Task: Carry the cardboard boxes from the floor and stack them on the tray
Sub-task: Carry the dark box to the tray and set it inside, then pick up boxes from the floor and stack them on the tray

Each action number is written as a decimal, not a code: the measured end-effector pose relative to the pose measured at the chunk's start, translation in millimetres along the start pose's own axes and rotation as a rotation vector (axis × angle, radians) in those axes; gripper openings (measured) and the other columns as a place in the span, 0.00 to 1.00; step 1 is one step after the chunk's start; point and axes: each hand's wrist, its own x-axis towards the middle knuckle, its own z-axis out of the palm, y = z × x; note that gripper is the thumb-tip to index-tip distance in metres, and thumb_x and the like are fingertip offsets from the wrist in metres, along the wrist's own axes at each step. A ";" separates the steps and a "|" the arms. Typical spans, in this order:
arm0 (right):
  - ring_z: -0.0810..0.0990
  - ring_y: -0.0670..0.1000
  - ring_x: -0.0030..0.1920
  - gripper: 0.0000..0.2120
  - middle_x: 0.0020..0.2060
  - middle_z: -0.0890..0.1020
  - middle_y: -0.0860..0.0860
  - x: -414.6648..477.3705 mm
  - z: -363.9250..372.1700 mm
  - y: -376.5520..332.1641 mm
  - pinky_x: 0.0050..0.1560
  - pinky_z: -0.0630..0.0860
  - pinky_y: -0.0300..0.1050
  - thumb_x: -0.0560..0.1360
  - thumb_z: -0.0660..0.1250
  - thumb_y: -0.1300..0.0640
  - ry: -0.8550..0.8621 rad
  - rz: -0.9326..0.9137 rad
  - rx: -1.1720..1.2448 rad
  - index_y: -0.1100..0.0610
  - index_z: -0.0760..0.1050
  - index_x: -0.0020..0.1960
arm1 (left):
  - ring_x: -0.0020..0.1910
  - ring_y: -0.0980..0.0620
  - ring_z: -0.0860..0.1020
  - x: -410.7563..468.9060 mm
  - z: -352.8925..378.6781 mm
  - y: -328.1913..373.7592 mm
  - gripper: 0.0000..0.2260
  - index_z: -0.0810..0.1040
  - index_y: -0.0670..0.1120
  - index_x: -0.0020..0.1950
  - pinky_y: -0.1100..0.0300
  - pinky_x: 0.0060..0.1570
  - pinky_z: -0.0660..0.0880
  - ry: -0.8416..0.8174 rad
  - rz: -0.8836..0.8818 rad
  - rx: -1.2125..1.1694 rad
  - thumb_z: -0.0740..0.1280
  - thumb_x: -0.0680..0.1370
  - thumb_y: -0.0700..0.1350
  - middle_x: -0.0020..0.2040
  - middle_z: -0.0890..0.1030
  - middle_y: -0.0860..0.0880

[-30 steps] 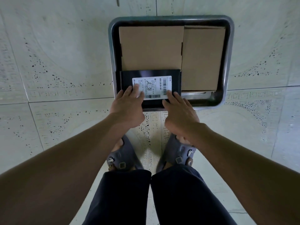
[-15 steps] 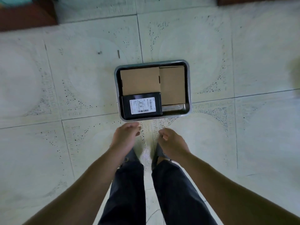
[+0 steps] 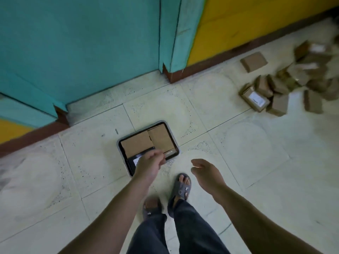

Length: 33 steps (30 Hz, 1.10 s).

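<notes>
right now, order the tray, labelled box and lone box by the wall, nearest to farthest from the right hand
1. tray, just left of the right hand
2. labelled cardboard box, front of the pile, right
3. lone cardboard box, beyond, near the yellow wall

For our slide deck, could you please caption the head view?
Empty left hand and right hand near the loaded tray; more cardboard boxes lie nearby.

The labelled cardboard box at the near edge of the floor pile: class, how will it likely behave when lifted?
The labelled cardboard box probably stays stiff, since its edges look square. With flat faces, it is unlikely to roll. Other boxes of the pile seem to rest against it, so lifting it may let them shift.
</notes>
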 end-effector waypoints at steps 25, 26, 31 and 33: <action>0.74 0.49 0.62 0.19 0.66 0.76 0.49 -70.8 -391.4 219.4 0.63 0.71 0.46 0.80 0.61 0.57 0.306 0.038 0.532 0.54 0.71 0.70 | 0.50 0.53 0.80 -125.2 431.5 164.2 0.07 0.79 0.47 0.55 0.60 0.49 0.74 -0.310 0.112 0.264 0.62 0.81 0.41 0.51 0.83 0.50; 0.75 0.50 0.62 0.19 0.66 0.76 0.49 -63.4 -405.6 222.4 0.64 0.72 0.47 0.80 0.62 0.57 0.298 0.044 0.548 0.54 0.71 0.70 | 0.50 0.53 0.80 -124.0 444.9 169.3 0.07 0.79 0.47 0.55 0.60 0.50 0.74 -0.312 0.107 0.271 0.62 0.81 0.41 0.51 0.83 0.50; 0.75 0.51 0.62 0.19 0.65 0.76 0.50 -15.6 -463.9 221.9 0.66 0.72 0.51 0.79 0.62 0.58 0.267 0.049 0.603 0.55 0.72 0.70 | 0.49 0.53 0.80 -94.5 500.7 196.9 0.08 0.78 0.47 0.57 0.62 0.45 0.75 -0.272 0.092 0.314 0.61 0.82 0.42 0.51 0.82 0.50; 0.75 0.51 0.61 0.18 0.65 0.76 0.50 7.7 -485.8 218.0 0.66 0.72 0.50 0.80 0.61 0.58 0.258 0.048 0.589 0.55 0.72 0.69 | 0.47 0.54 0.80 -76.2 521.7 211.7 0.08 0.78 0.47 0.57 0.65 0.40 0.76 -0.263 0.082 0.322 0.61 0.81 0.41 0.49 0.82 0.49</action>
